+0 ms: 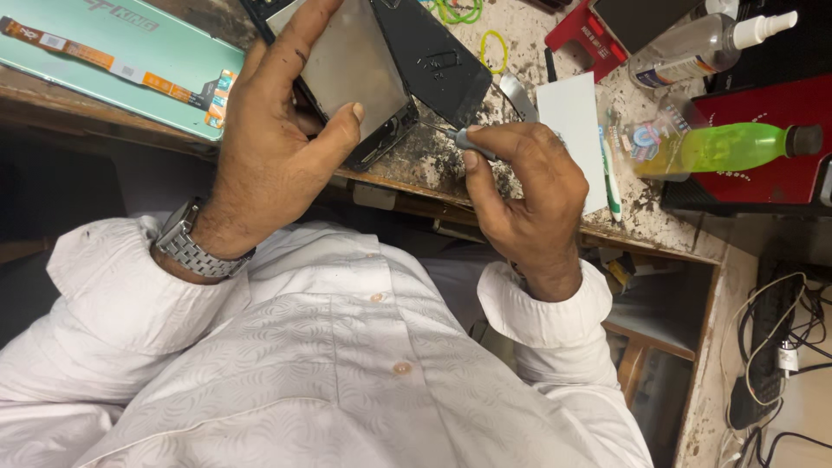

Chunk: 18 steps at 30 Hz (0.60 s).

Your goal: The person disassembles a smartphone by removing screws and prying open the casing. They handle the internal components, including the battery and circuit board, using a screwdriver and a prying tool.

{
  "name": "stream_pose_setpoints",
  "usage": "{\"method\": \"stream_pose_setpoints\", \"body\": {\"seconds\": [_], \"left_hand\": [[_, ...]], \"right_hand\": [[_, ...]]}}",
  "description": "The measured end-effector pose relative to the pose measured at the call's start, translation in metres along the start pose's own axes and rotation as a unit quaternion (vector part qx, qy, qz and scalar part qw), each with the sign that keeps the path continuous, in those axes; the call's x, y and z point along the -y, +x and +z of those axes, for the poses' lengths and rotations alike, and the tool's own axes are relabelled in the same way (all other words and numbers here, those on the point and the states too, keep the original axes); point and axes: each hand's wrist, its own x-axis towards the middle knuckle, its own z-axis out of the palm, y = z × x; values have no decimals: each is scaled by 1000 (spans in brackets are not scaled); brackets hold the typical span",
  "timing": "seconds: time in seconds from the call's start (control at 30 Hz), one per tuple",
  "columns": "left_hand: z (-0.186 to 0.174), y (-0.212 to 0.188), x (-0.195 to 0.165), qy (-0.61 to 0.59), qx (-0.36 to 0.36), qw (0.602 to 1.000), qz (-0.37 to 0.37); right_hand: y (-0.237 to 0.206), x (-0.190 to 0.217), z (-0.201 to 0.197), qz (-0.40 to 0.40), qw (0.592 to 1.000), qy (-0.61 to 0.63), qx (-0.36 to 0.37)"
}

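My left hand (277,130) grips an opened phone body (360,78) with a grey metal inner plate, thumb pressed on its lower right edge, holding it at the edge of the worn workbench (641,217). My right hand (529,195) pinches a thin grey screwdriver (464,139), its tip pointing left at the phone's lower right corner. A black back cover (433,56) lies tilted just behind the phone. A metal watch sits on my left wrist (186,243).
A mint green box (113,52) lies at the left. A white card (572,117), a green-liquid bottle (719,147), a clear spray bottle (693,48), a red case (780,113) and rubber bands (494,48) crowd the right. Cables (780,347) hang below.
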Motion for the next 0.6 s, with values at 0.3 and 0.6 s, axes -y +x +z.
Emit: {"method": "stream_pose_setpoints", "body": {"seconds": [0.3,0.6], "left_hand": [[0,-2,-3,9,-1,1000,-16],[-2,-3,-6,20,3,1000,-16]], "right_hand": [[5,-1,-8,-29,999,-25,38],[25,13,-23,-79,976,-162,119]]}}
